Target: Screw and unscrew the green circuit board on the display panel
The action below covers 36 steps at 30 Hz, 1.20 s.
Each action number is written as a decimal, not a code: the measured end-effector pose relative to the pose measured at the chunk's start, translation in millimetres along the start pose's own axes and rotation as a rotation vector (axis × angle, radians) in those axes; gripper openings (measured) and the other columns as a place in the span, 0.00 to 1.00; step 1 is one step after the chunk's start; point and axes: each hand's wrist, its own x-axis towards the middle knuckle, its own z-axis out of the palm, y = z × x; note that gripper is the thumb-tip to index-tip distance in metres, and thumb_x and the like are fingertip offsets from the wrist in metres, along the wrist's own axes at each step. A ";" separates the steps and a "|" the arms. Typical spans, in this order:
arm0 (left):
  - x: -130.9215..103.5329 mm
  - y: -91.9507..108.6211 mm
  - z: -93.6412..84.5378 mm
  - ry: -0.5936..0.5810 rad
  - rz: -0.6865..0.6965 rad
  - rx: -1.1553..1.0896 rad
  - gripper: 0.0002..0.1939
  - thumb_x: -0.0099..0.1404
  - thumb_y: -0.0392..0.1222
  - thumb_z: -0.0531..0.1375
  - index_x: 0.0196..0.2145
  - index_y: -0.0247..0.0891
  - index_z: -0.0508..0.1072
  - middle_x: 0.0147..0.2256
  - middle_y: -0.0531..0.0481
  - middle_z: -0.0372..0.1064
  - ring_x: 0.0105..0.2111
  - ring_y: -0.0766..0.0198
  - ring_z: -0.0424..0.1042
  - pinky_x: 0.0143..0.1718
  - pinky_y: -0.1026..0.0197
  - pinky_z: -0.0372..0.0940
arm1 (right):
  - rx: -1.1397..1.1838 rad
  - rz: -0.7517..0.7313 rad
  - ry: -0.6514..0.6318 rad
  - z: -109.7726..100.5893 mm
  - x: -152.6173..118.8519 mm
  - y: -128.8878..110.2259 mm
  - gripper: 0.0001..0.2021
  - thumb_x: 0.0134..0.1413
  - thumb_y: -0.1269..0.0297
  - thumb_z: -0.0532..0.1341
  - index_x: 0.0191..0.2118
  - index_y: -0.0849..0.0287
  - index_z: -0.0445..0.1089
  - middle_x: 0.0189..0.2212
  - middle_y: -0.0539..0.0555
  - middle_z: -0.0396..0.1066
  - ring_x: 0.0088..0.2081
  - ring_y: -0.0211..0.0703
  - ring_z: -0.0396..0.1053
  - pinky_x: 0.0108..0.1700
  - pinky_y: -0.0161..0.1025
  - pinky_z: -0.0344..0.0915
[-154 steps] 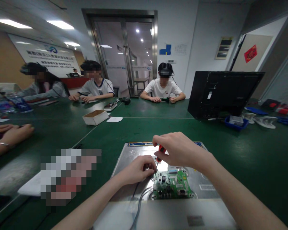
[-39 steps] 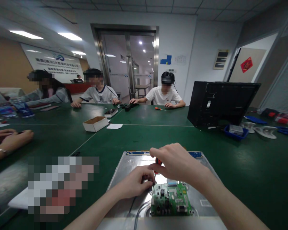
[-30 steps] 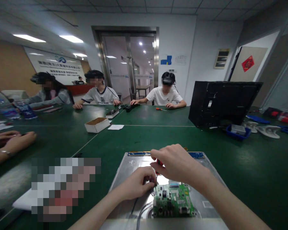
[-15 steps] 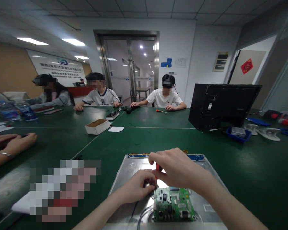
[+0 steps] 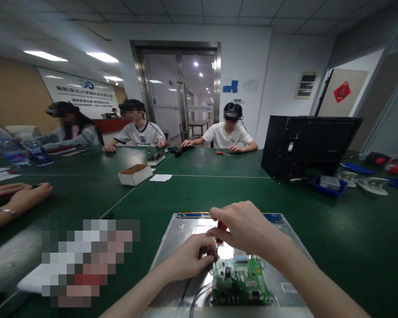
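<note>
My right hand (image 5: 243, 227) is closed on the red and black handle of a screwdriver (image 5: 220, 230), its shaft pointing down to the upper left corner of a green circuit board (image 5: 240, 282). Beside that corner, my left hand (image 5: 195, 256) has its thumb and fingers pinched close to the screwdriver's tip; whatever they grip is hidden. The board lies on a silver metal panel (image 5: 292, 256), which has a blue strip board (image 5: 273, 217) along its far edge. Grey cables (image 5: 199, 296) run out to the left of the green board.
A black monitor (image 5: 308, 145) stands at the right, with a blue tray (image 5: 330, 185) by it. A white open box (image 5: 135, 175) sits left of centre. Another person's hands (image 5: 23, 198) rest at the left. Several people sit across the green table (image 5: 202, 190).
My right hand has risen slightly and turned around the screwdriver handle, so more of the shaft shows. My left hand stays in place.
</note>
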 end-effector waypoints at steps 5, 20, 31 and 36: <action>1.5 -8.4 3.2 0.007 -0.004 -0.029 0.07 0.56 0.30 0.57 0.32 0.36 0.72 0.30 0.52 0.70 0.30 0.64 0.66 0.32 0.64 0.61 | 0.095 -0.023 -0.013 -1.5 -0.5 -2.5 0.06 0.55 0.67 0.60 0.40 0.56 0.65 0.32 0.50 0.76 0.29 0.39 0.70 0.25 0.36 0.43; 0.6 -8.3 4.8 0.024 0.034 -0.060 0.07 0.59 0.32 0.57 0.36 0.35 0.72 0.34 0.49 0.72 0.34 0.60 0.70 0.36 0.61 0.64 | -0.010 -0.068 0.023 -3.8 -4.5 -10.2 0.03 0.58 0.64 0.58 0.37 0.57 0.66 0.30 0.51 0.75 0.27 0.38 0.68 0.24 0.37 0.42; 1.5 -2.0 0.0 -0.007 0.050 -0.030 0.08 0.55 0.28 0.55 0.31 0.35 0.71 0.29 0.52 0.69 0.29 0.64 0.66 0.30 0.65 0.60 | -0.022 -0.003 0.017 -2.9 -2.9 -1.4 0.13 0.61 0.52 0.57 0.33 0.56 0.68 0.26 0.51 0.75 0.26 0.39 0.69 0.25 0.37 0.40; 2.0 -2.6 -0.3 0.016 0.062 -0.011 0.07 0.53 0.28 0.57 0.30 0.35 0.72 0.26 0.54 0.66 0.27 0.66 0.63 0.29 0.66 0.58 | -0.006 -0.006 0.000 -2.3 -2.6 -0.8 0.04 0.59 0.63 0.58 0.37 0.56 0.66 0.28 0.50 0.75 0.26 0.38 0.68 0.25 0.37 0.40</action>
